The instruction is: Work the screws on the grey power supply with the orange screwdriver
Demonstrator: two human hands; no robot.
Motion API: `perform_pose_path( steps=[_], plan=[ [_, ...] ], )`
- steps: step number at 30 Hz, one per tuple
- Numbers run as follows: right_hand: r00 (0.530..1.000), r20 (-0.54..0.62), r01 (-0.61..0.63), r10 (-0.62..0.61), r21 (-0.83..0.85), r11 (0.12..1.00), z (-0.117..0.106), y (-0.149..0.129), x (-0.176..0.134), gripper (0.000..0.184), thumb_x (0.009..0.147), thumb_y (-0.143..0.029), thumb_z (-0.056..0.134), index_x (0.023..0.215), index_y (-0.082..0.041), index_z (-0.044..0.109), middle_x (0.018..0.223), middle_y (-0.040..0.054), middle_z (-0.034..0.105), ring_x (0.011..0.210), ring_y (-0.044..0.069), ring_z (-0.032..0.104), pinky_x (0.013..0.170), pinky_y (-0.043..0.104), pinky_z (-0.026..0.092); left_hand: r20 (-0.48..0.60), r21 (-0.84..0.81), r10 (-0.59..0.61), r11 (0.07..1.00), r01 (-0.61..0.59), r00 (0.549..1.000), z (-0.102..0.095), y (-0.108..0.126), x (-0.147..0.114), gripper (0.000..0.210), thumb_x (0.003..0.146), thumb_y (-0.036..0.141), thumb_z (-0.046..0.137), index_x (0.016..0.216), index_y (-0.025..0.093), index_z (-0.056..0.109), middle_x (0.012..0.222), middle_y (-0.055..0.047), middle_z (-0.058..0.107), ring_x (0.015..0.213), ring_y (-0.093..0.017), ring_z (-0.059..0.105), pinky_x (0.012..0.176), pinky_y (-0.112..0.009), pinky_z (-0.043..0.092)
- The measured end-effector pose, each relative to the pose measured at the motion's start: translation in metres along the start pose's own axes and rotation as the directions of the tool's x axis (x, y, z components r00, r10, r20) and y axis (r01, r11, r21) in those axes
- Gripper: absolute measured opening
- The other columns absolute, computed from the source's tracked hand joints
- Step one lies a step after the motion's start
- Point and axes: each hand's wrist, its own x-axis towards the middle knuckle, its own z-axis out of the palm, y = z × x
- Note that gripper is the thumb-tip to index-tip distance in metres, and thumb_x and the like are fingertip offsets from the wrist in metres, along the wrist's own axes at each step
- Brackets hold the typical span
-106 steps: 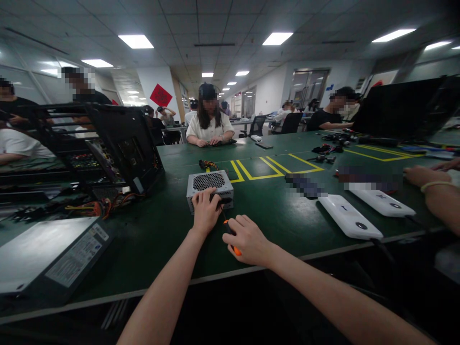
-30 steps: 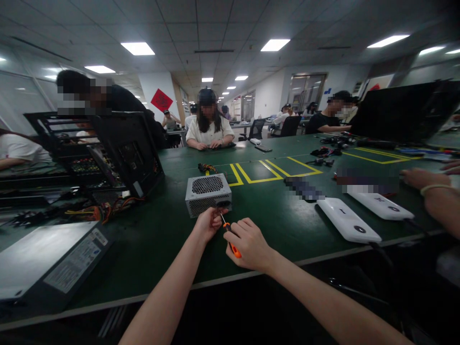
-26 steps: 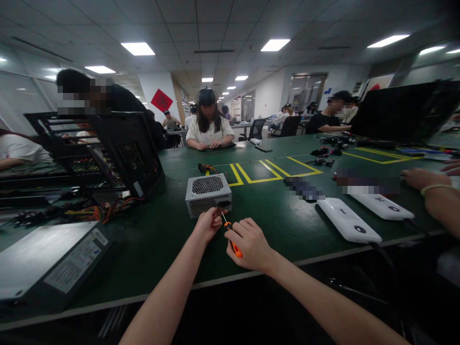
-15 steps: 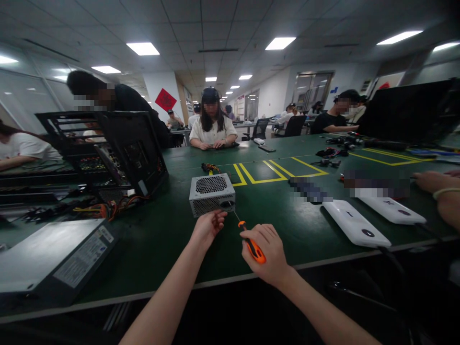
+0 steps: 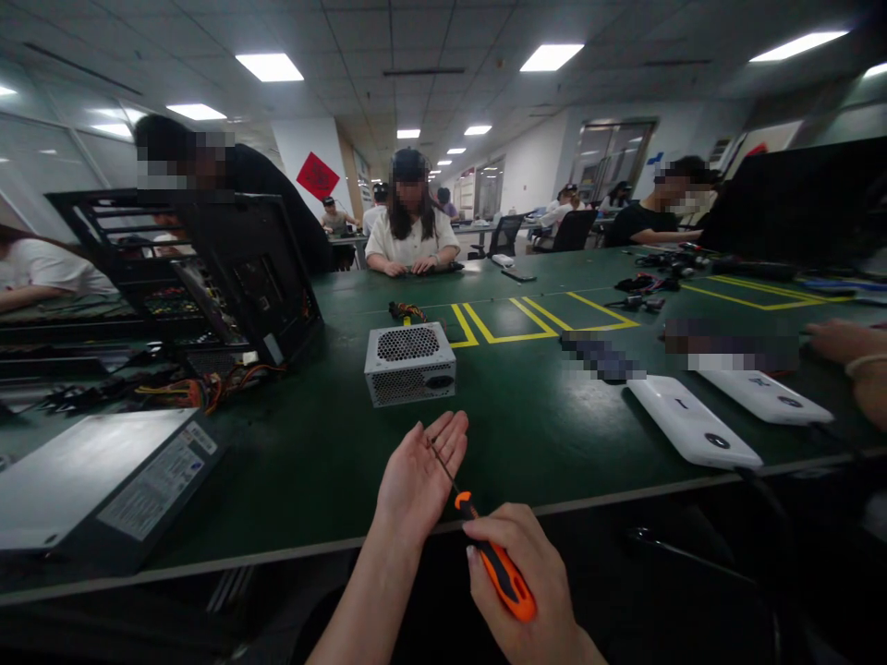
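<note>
This seems to be a computer workshop in a large open office. In one of the hands (image 5: 416, 485) is a screwdriver (image 5: 511, 584). Just beyond them, a power supply (image 5: 410, 365) stands on the green counter (image 5: 540, 425); to their left is an open PC case (image 5: 260, 268). Far behind are office chairs (image 5: 508, 235) and seated people (image 5: 416, 244), under flat lamps (image 5: 270, 67) in a tiled ceiling (image 5: 360, 55).

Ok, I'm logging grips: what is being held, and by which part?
The right hand holds the screwdriver by its handle; the left hand is open, palm up.
</note>
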Motion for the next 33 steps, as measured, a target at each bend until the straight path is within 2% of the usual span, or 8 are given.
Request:
perform_pose_path(
  steps=[4,12,20,25,33],
  plan=[
    [0.999,-0.018,0.042,-0.042,-0.013,0.999,0.000,0.001,-0.002,0.021,0.073,-0.006,0.049,0.091,-0.016,0.053,0.072,0.0052,0.055,0.065,0.017,0.052,0.056,0.031,0.045,0.007,0.009,0.040,0.999,-0.040,0.999,0.000,-0.001,-0.001,0.038,0.089,0.024,0.031,0.117,0.004,0.046,0.122,-0.020,0.052,0.111,-0.022,0.052,0.084,-0.029,0.050],
    [0.999,-0.020,0.030,-0.031,-0.056,0.998,0.001,0.001,-0.004,0.022,0.073,-0.006,0.049,0.091,-0.017,0.054,0.071,0.0045,0.056,0.064,0.017,0.052,0.055,0.032,0.045,-0.029,0.044,0.092,0.995,-0.091,0.995,0.000,-0.004,0.000,0.035,0.089,0.022,0.032,0.115,0.006,0.049,0.120,-0.019,0.054,0.111,-0.021,0.052,0.083,-0.028,0.051],
    [0.999,-0.029,0.020,-0.022,-0.081,0.996,0.002,0.004,-0.004,0.022,0.073,-0.006,0.049,0.091,-0.018,0.055,0.071,0.0042,0.056,0.063,0.016,0.053,0.056,0.031,0.044,-0.126,0.075,0.176,0.983,-0.167,0.976,-0.002,-0.010,0.005,0.019,0.084,0.008,0.043,0.099,0.007,0.054,0.106,-0.017,0.062,0.093,-0.018,0.063,0.074,-0.025,0.054],
    [0.999,-0.029,0.017,-0.019,-0.084,0.996,0.001,0.004,-0.004,0.021,0.073,-0.006,0.048,0.090,-0.017,0.054,0.071,0.0046,0.056,0.064,0.017,0.053,0.056,0.031,0.045,-0.129,0.037,0.156,0.988,-0.152,0.979,-0.003,-0.011,0.007,0.017,0.082,0.001,0.041,0.093,0.008,0.053,0.103,-0.018,0.063,0.084,-0.015,0.065,0.072,-0.024,0.054],
    [0.998,-0.044,0.045,-0.050,-0.120,0.992,0.000,0.005,-0.005,0.022,0.073,-0.007,0.049,0.092,-0.017,0.054,0.070,0.0043,0.056,0.063,0.017,0.053,0.055,0.032,0.044,-0.143,-0.073,0.090,0.992,-0.101,0.986,0.000,-0.013,0.005,0.020,0.083,0.001,0.041,0.098,0.010,0.050,0.107,-0.015,0.062,0.080,-0.013,0.066,0.071,-0.027,0.055]
  ],
)
